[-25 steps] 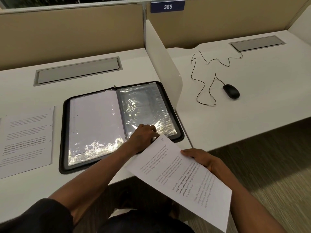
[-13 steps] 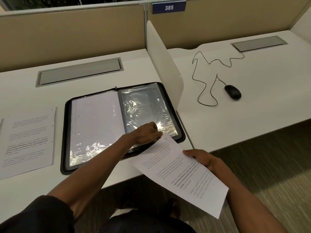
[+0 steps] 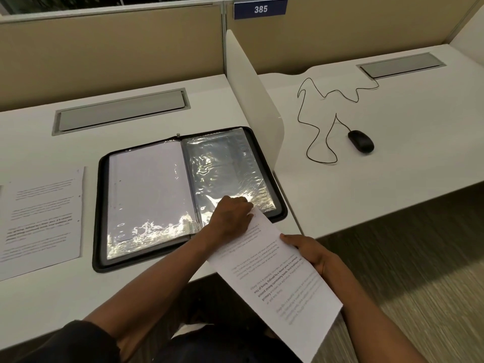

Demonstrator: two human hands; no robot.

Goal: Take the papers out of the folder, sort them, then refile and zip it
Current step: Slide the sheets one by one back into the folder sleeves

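A black zip folder (image 3: 100, 205) lies open on the white desk, with clear plastic sleeves on both sides. The left sleeve holds a white sheet; the right sleeve (image 3: 222, 166) looks empty and shiny. My left hand (image 3: 231, 218) rests on the lower edge of the right sleeve, fingers curled at its opening and touching the top corner of a printed sheet (image 3: 275, 273). My right hand (image 3: 311, 251) grips that sheet by its right edge. The sheet slants from the sleeve's lower edge out over the desk edge toward me. Another printed paper (image 3: 42, 218) lies flat to the left of the folder.
A white divider panel (image 3: 251, 95) stands right beside the folder's right edge. Beyond it, a black mouse (image 3: 361, 141) with a looping cable sits on the neighbouring desk. Grey cable hatches (image 3: 120, 111) are set into the desks at the back.
The printed sheet's top corner has slid up under my left hand at the right sleeve's lower edge. My right hand has shifted slightly with the sheet.
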